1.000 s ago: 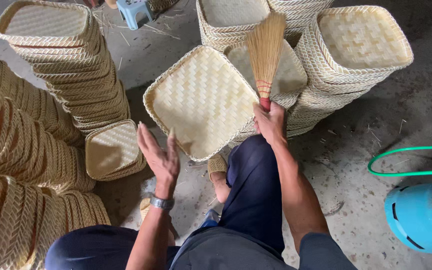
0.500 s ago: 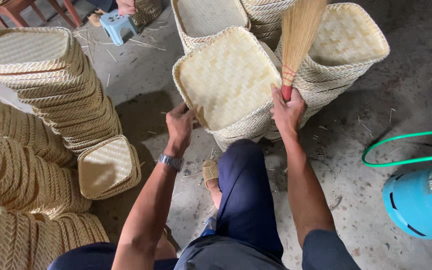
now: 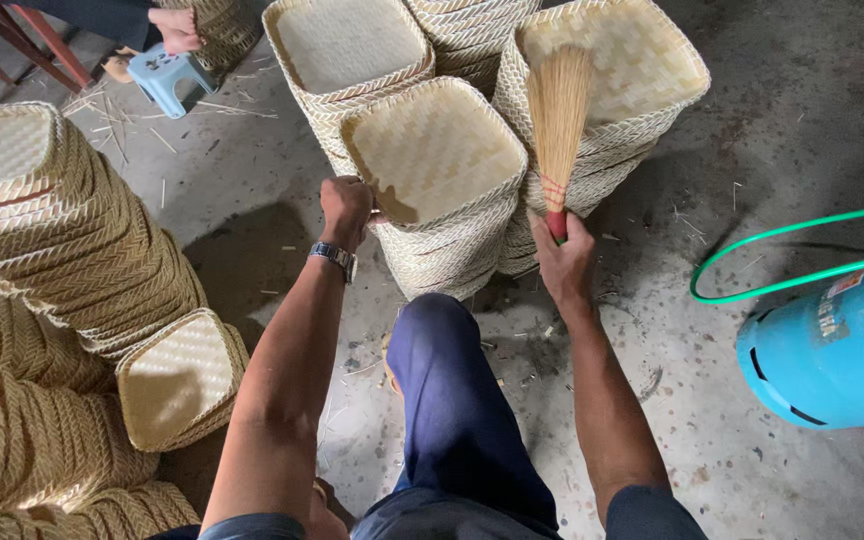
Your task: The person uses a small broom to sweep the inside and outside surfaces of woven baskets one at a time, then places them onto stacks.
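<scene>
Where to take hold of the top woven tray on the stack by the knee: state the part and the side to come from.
Take the top woven tray by its raised rim at the near left corner, coming in from the left. That corner overhangs the stack, and the left hand already has its grip there. The right side is crowded by the small broom in the right hand.

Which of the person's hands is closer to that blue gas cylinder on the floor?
The right hand. It grips the small broom near the middle, with the blue gas cylinder off to its right. The left hand is farther away, holding the rim of the top woven tray.
</scene>
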